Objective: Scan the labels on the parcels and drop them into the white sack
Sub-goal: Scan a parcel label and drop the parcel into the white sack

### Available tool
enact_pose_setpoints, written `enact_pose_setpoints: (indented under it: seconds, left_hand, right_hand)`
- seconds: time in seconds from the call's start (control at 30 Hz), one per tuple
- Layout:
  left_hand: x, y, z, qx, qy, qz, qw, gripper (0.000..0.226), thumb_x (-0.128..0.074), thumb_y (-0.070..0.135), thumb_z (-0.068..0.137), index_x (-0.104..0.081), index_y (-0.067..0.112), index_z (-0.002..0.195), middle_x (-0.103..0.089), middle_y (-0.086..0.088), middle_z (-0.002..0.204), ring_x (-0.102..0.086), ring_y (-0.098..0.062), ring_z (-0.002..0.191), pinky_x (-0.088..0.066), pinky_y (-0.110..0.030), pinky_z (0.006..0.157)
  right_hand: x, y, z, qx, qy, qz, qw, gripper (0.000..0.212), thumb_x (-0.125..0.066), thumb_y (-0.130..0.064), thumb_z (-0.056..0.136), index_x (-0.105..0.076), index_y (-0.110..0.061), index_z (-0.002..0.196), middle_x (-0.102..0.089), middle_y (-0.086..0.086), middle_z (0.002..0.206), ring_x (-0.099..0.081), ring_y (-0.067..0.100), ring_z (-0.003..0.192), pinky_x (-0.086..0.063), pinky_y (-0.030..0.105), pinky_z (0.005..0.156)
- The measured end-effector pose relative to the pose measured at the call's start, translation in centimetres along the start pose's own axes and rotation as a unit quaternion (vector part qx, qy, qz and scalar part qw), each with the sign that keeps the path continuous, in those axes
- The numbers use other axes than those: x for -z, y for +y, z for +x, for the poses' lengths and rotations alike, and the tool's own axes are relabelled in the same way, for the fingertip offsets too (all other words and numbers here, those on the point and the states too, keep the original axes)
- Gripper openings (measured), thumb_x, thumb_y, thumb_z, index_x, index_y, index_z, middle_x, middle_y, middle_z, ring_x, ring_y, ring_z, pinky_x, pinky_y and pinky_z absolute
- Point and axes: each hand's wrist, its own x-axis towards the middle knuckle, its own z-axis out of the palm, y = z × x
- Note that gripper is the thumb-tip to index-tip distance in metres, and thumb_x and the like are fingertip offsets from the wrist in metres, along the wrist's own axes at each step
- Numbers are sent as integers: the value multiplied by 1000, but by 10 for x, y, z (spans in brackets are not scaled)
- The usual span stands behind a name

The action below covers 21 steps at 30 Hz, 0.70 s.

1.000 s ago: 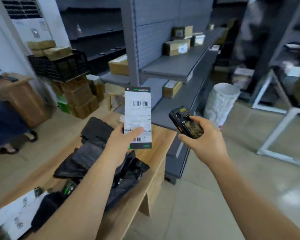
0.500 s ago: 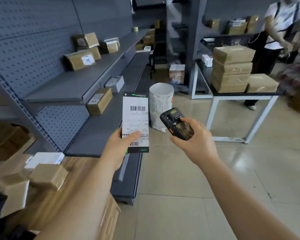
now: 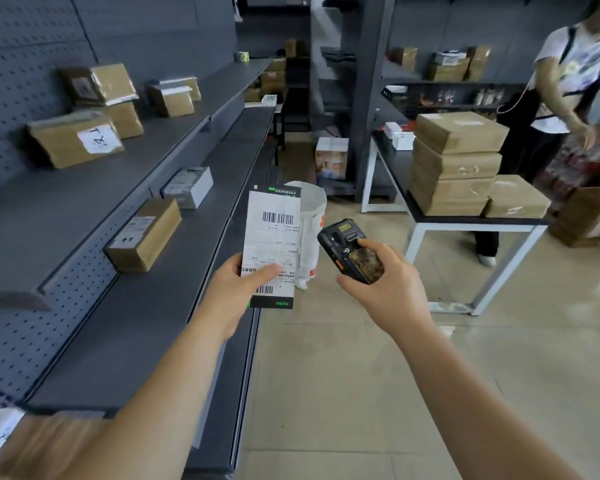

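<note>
Left hand [image 3: 234, 289] pinches labelled parcel [image 3: 272, 247] upright; right hand [image 3: 387, 284] grips scanner [image 3: 349, 249] just beside; white sack [image 3: 310, 230] beyond fingertips.

Your parcel [image 3: 272, 247] is covering the left side of the white sack [image 3: 310, 237], and your thumb is hiding part of its label's lower print, which is too small to read. Your right hand [image 3: 383, 289] is wrapping the scanner [image 3: 349, 249], concealing its lower half. The standing person [image 3: 568, 109] is blurring and getting cut off at the top-right edge.
</note>
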Motion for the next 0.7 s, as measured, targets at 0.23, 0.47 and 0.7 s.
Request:
enact_pose_setpoints:
  seconds: [0.23, 0.47, 0.7]
  left_hand:
    - [-9, 15, 106, -22, -8, -24, 999, 27, -73, 12, 86, -66, 24, 109, -75, 4, 106, -72, -17, 98, -55, -38, 88]
    - [-19, 3, 195, -5, 21, -6, 1000, 27, -75, 14, 85, -67, 23, 109, -76, 3, 103, -72, -17, 96, -56, -39, 88]
    - [-66, 14, 308, -23, 33, 20, 999, 25, -76, 17, 85, -68, 24, 107, -76, 5, 103, -72, -17, 98, -55, -42, 92]
  right_hand:
    - [-12, 3, 93, -1, 25, -15, 1000, 63, -82, -41, 71, -57, -40, 128, -57, -20, 119, -56, 5, 107, -47, 27, 85]
    - [-42, 34, 177, -7, 2, -17, 1000, 62, -83, -41, 72, -56, -40, 129, -55, -21, 118, -50, -2, 100, -43, 23, 84]
    - [-56, 81, 289, 17, -16, -11, 1000, 61, -82, -37, 74, -56, -39, 130, -49, -25, 113, -43, -7, 96, -32, 5, 72]
